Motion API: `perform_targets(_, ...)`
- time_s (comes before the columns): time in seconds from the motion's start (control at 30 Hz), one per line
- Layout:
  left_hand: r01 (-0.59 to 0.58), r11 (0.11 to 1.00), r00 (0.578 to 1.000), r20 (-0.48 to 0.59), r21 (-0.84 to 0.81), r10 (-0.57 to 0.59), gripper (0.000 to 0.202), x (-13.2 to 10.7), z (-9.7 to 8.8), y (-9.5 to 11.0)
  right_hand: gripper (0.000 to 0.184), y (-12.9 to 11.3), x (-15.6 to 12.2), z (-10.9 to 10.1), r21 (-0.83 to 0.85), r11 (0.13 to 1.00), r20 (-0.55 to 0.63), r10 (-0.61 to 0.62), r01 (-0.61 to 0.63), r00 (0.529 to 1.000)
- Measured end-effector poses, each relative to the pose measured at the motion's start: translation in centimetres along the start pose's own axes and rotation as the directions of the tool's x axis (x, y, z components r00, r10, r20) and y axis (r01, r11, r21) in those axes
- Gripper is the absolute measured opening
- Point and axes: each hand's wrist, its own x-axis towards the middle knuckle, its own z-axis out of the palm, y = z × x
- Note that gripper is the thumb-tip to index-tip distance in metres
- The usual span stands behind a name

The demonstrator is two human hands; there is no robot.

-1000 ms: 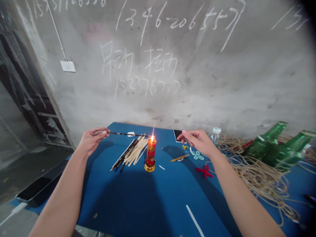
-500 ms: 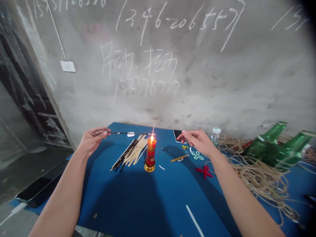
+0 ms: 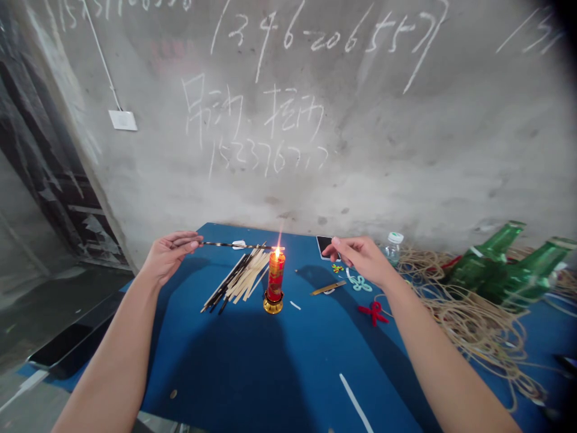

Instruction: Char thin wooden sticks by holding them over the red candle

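Observation:
My left hand (image 3: 169,255) is closed in a pinch on one end of a thin dark stick (image 3: 234,245). The stick runs level to the right, and its far end sits in the flame of a lit red candle (image 3: 276,278) on a gold base. My right hand (image 3: 360,257) hovers to the right of the candle with thumb and forefinger pinched together; whether they grip anything is hidden. A pile of pale and dark sticks (image 3: 238,278) lies on the blue table (image 3: 252,367) just left of the candle.
A black phone (image 3: 324,245), small knotted cords in teal (image 3: 359,284) and red (image 3: 374,313), and a clear bottle (image 3: 393,246) lie right of the candle. Tangled tan rope (image 3: 469,313) and green glass bottles (image 3: 491,264) fill the right side. A concrete wall stands behind.
The stick's tip has slid slightly further right across the flame. Both hands stay almost where they were.

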Motion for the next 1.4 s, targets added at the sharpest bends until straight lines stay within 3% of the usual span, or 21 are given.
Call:
perform_targets(0.93,0.009,0.997,1.0,0.005,-0.072,-0.009,0.032,0.0,1.2,-0.3,0.05,0.7,0.2,0.1,-0.039,0.999,0.018,0.018,-0.017,1.0)
perform_targets(1.4,0.014,0.999,0.999,-0.033,-0.035,-0.015,0.041,0.3,0.9,-0.6,0.051,0.5,0.1,0.1,-0.025,1.0,0.013,0.015,-0.015,1.0)
